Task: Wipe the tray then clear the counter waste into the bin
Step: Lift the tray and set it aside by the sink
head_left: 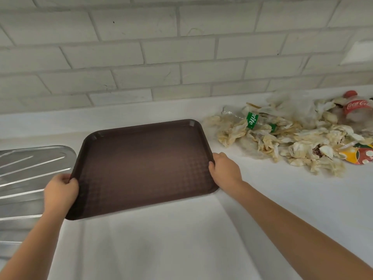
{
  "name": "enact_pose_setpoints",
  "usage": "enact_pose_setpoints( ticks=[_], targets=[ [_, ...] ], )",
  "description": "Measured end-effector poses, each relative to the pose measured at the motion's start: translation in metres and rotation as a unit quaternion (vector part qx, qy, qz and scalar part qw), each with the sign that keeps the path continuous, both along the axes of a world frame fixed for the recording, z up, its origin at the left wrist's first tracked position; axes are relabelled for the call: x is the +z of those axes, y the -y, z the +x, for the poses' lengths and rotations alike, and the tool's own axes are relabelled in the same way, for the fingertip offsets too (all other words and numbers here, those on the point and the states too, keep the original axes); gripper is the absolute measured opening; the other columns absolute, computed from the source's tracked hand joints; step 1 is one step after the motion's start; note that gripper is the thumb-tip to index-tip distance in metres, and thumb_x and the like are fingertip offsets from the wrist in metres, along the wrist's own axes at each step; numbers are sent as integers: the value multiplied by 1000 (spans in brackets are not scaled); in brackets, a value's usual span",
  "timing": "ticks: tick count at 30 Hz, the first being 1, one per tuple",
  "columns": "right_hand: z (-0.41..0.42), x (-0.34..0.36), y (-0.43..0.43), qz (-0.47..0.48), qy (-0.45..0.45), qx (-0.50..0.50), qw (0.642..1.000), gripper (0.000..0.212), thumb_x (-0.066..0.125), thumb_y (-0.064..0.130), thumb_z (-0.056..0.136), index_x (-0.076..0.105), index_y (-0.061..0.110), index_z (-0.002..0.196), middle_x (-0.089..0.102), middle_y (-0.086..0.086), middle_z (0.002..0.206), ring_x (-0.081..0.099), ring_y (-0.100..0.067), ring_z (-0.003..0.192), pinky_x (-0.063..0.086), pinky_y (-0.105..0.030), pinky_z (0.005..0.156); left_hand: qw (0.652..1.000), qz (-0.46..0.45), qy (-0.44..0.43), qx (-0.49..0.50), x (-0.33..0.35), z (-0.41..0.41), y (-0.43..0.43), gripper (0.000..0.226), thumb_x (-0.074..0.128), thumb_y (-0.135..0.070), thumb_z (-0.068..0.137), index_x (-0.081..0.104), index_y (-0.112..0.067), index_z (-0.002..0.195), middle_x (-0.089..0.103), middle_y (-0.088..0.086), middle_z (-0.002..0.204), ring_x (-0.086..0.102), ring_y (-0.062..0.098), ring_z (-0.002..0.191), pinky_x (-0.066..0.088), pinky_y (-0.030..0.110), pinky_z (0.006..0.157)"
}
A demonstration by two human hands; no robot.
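A white counter (pixel 282 209) is carrying a heap of crumpled, stained napkins (pixel 262 142) at its right, with a green-labelled bottle (pixel 252 120) and a red-labelled bottle (pixel 356 109) lying among them. A tray (pixel 141 162) is sitting left of the heap; whether it is resting flat cannot be told.

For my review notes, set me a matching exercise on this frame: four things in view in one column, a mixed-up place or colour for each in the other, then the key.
Column A
1. tray
2. Sprite bottle
3. Coca-Cola bottle
4. draining board

Column B
a. red label, far right of the view
b. bare metal, left of the tray
c. dark brown, gripped at both short edges
d. green label, lying among crumpled napkins

Pairs: 1-c, 2-d, 3-a, 4-b
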State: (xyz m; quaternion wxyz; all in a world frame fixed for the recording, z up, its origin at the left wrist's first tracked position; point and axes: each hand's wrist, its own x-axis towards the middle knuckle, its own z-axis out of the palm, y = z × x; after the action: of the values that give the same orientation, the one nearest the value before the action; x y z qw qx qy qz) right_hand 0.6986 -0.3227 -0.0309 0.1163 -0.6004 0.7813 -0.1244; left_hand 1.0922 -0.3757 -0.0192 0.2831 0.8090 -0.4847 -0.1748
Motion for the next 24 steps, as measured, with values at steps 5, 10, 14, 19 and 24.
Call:
enact_pose_setpoints(
  ticks=[5,10,14,19,24],
  targets=[
    [-3,-1,13,20,-15,-14,1000,29,35,25,99,53,9,114,54,-10,110,59,-28,92,43,-33,73,1000,3,15,-18,-1,-8,20,25,48,-5,88,62,5,107,63,28,104,53,44,104,40,46,91],
    [-12,-5,10,21,-25,-24,999,29,34,26,99,52,9,116,54,-9,109,59,-27,93,42,-31,73,998,4,36,-42,-8,-17,34,22,49,-3,87,63,6,102,64,29,99,54,46,101,41,45,89],
    [-17,-7,9,16,-30,-28,999,29,34,25,100,52,9,116,54,-8,107,58,-26,91,40,-29,70,997,6,52,-58,-6,-24,39,23,50,-2,86,64,6,103,64,30,100,55,46,100,43,45,87],
    [-23,-11,8,12,-33,-47,998,30,33,23,99,51,8,119,54,-9,105,58,-26,90,39,-29,67,995,18,62,-76,-7,-25,39,23,54,-6,88,65,3,106,66,26,104,56,44,102,44,43,86],
    [-30,-11,6,12,-35,-51,998,32,33,23,99,50,8,122,54,-11,107,58,-28,91,38,-29,67,993,25,74,-86,-6,-33,39,25,54,-7,89,65,3,109,66,25,105,57,44,102,44,42,85]
  ],
)
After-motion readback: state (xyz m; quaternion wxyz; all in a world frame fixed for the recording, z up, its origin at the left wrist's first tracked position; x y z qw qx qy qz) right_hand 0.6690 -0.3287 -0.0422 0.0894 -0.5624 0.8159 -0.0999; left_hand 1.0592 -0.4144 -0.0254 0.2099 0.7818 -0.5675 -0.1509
